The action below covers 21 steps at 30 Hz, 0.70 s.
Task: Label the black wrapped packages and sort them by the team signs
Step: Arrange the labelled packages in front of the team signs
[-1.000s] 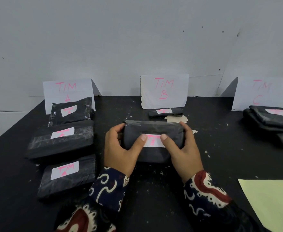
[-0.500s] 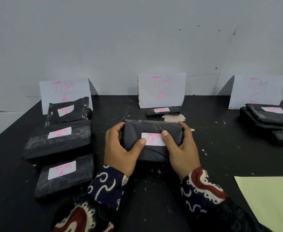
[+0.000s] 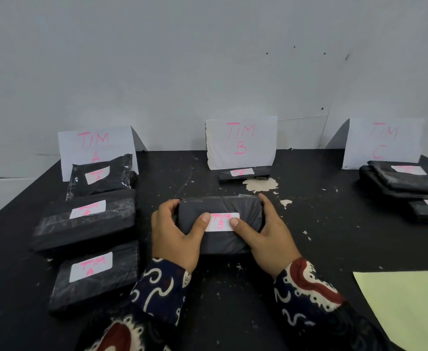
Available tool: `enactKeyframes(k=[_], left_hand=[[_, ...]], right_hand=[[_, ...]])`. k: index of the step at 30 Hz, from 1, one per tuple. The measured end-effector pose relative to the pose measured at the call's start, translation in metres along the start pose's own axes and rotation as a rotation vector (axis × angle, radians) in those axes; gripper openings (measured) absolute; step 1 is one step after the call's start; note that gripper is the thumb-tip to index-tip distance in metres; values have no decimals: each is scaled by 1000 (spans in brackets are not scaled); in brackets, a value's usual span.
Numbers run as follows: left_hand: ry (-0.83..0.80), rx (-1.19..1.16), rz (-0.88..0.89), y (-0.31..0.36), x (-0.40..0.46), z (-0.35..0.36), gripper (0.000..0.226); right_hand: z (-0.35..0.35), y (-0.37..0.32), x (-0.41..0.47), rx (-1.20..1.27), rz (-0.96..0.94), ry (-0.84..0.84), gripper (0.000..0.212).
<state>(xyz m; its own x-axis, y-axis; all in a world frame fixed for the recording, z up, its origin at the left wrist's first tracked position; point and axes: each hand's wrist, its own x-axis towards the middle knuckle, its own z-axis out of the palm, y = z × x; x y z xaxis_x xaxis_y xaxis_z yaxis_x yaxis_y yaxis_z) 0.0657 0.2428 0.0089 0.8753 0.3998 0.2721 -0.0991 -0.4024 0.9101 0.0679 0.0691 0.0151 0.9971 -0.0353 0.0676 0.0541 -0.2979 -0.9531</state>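
1. Both hands grip the package (image 3: 220, 224) by its ends: left hand (image 3: 175, 234) curled round left end, right hand (image 3: 268, 236) round right, thumbs pressing its label (image 3: 221, 222), prob. to stick it flat.
2. Pkg rests mid-table (image 3: 322, 224), in front of B sign (image 3: 240, 141).
3. Reads "TIM B", so likely goes beside B pkg (image 3: 244, 173).
4. A stack (image 3: 88, 216) left, C stack (image 3: 408, 183) right.

A black table (image 3: 322, 224) fills the lower half of the view. Its top is matte and scuffed, with pale chips and one larger patch of worn-off finish (image 3: 260, 184) near the table's middle. Directly behind the table's far edge stands a plain white wall (image 3: 182, 67), marked by a few small dark specks. To the right of the table's far edge, a second wall panel (image 3: 398, 59) meets the first at a vertical seam. Lighting is even and dim.
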Motion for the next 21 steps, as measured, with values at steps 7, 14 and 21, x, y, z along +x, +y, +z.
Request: enactKeyframes(k=[7, 14, 21], left_hand=[[29, -103, -91, -5, 5, -2, 50], [29, -82, -179, -11, 12, -2, 37], [-178, -120, -121, -5, 7, -2, 48]], right_hand=[[0, 0, -4, -211, -125, 93, 121], [3, 9, -3, -776, -519, -52, 89], [-22, 12, 23, -727, -380, 56, 60]])
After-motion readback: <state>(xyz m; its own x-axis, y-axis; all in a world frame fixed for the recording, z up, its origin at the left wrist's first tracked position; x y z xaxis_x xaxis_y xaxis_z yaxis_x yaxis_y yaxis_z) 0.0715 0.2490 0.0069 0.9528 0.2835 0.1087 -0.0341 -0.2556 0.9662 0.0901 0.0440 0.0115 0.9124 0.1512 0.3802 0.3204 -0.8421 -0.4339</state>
